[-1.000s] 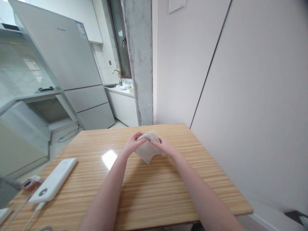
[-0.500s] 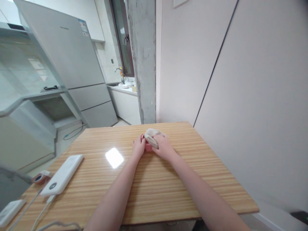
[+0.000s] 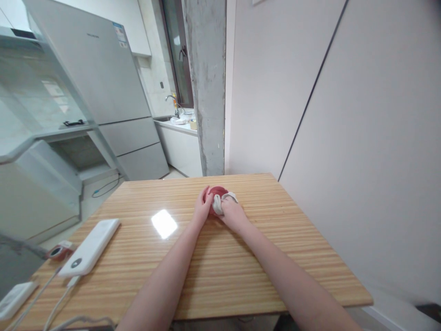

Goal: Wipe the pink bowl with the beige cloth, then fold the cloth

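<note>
A round red bowl (image 3: 218,190) rests on the wooden table (image 3: 262,257), toward its far edge. My left hand (image 3: 202,206) is closed on the bowl's left side, fingers along the rim. A whitish cloth (image 3: 217,203) is bunched in my right hand (image 3: 232,212) and pressed against the near right side of the bowl, partly over its rim. The fingertips of my right hand are partly hidden by the cloth. Part of the bowl's lower wall is covered by my hands and the cloth.
At the table's left lie a white power bank (image 3: 90,248) with a cable, a reddish roll-like object (image 3: 58,252) and a white power strip (image 3: 16,299). Beyond the table stand a concrete column (image 3: 210,92), a fridge (image 3: 93,69) and a white wall panel (image 3: 372,151).
The cloth has moved off the bowl's top toward its near right side, so the red interior now shows. My right hand has shifted slightly down; my left hand still grips the bowl.
</note>
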The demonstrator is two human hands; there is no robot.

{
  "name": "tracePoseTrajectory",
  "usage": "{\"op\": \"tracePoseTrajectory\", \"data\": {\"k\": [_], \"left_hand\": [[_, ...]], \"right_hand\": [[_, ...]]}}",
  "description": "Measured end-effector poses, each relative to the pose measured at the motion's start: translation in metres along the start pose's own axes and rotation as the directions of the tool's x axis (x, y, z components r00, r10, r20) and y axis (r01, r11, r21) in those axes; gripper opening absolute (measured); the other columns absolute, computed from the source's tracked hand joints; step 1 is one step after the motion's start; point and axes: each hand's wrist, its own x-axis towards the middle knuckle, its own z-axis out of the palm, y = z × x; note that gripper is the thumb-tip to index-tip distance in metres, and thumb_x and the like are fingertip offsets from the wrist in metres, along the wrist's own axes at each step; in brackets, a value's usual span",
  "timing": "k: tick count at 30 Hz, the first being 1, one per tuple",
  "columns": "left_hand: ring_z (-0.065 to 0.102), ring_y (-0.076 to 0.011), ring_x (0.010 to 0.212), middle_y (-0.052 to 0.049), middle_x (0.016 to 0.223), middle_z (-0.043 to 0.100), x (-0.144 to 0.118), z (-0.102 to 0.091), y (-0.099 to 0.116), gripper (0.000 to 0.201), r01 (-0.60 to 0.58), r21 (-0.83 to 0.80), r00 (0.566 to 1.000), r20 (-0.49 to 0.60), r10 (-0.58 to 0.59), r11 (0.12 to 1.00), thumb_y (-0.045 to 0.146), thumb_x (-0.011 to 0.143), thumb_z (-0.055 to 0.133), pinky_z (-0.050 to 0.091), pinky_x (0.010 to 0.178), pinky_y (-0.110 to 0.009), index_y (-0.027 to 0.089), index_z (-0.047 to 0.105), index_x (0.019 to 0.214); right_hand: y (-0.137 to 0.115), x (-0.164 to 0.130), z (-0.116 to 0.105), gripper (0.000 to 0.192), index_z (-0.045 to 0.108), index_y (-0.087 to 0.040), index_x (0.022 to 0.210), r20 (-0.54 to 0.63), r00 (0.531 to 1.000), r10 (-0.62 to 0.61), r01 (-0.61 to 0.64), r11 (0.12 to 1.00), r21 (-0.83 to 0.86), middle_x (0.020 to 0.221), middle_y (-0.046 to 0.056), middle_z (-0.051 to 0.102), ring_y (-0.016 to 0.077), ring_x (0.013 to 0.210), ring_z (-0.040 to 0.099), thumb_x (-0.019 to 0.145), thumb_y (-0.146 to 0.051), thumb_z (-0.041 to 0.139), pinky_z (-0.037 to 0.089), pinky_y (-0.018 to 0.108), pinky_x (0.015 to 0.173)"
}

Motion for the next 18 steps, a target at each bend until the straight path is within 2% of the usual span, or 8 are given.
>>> {"op": "tracePoseTrajectory", "data": {"k": [2, 5, 7, 12, 15, 18], "left_hand": [[0.056, -0.0201, 0.116, -0.01, 0.128, 0.057, -0.007, 0.013, 0.003, 0.057, 0.073, -0.185, 0.993, -0.081, -0.089, 0.98, 0.032, 0.076, 0.065, 0.042, 0.101, -0.033, 0.02, 0.046, 0.128], [0.061, -0.0194, 0.108, -0.01, 0.124, 0.059, -0.017, 0.028, 0.005, 0.061, 0.178, -0.419, 0.979, -0.013, -0.202, 0.89, 0.039, 0.079, 0.062, 0.05, 0.091, -0.033, 0.024, 0.036, 0.132], [0.063, -0.0199, 0.105, -0.01, 0.121, 0.061, -0.018, 0.03, 0.003, 0.057, 0.18, -0.445, 0.979, -0.008, -0.205, 0.877, 0.038, 0.079, 0.062, 0.052, 0.087, -0.032, 0.022, 0.04, 0.129], [0.062, -0.022, 0.104, -0.01, 0.11, 0.064, -0.008, 0.013, -0.004, 0.044, 0.097, -0.176, 0.971, -0.2, -0.132, 0.98, 0.034, 0.072, 0.068, 0.049, 0.091, -0.033, 0.017, 0.052, 0.11], [0.063, -0.023, 0.101, -0.009, 0.105, 0.065, -0.003, 0.003, -0.001, 0.04, 0.059, -0.046, 0.982, -0.176, -0.066, 0.997, 0.033, 0.072, 0.065, 0.05, 0.088, -0.035, 0.016, 0.053, 0.106], [0.063, -0.0246, 0.099, -0.011, 0.106, 0.064, -0.002, -0.001, 0.005, 0.043, 0.03, 0.047, 0.995, -0.092, -0.026, 0.998, 0.037, 0.072, 0.065, 0.052, 0.083, -0.035, 0.015, 0.054, 0.107]], "right_hand": [[0.001, 0.001, 0.001, 0.03, 0.061, -0.012, 0.11, -0.072, 0.997, 0.006, -0.003, 0.999, 0.041, 0.107, 0.015, 0.063, 0.025, 0.105, 0.052, 0.08, -0.017, 0.057, 0.043, 0.036, 0.093], [0.002, 0.003, 0.006, 0.033, 0.061, -0.008, 0.112, -0.173, 0.985, -0.004, 0.022, 0.994, 0.103, 0.108, 0.016, 0.062, 0.0247, 0.107, 0.051, 0.08, -0.009, 0.051, 0.04, 0.037, 0.1], [0.004, 0.005, 0.009, 0.035, 0.06, -0.008, 0.112, -0.191, 0.98, -0.055, 0.084, 0.985, 0.15, 0.109, 0.015, 0.062, 0.024, 0.108, 0.051, 0.079, -0.007, 0.049, 0.039, 0.037, 0.102], [0.01, 0.008, 0.012, 0.043, 0.058, -0.012, 0.116, -0.163, 0.974, -0.155, 0.188, 0.96, 0.209, 0.115, 0.012, 0.061, 0.0214, 0.114, 0.05, 0.076, -0.003, 0.047, 0.038, 0.036, 0.104], [0.012, 0.007, 0.006, 0.043, 0.058, -0.014, 0.116, -0.121, 0.973, -0.197, 0.218, 0.956, 0.196, 0.117, 0.011, 0.061, 0.0199, 0.116, 0.049, 0.075, -0.003, 0.05, 0.038, 0.033, 0.103], [0.012, 0.005, 0.001, 0.035, 0.059, -0.016, 0.112, -0.116, 0.981, -0.157, 0.17, 0.978, 0.118, 0.116, 0.01, 0.061, 0.0203, 0.115, 0.05, 0.079, -0.006, 0.051, 0.038, 0.034, 0.101]]}}
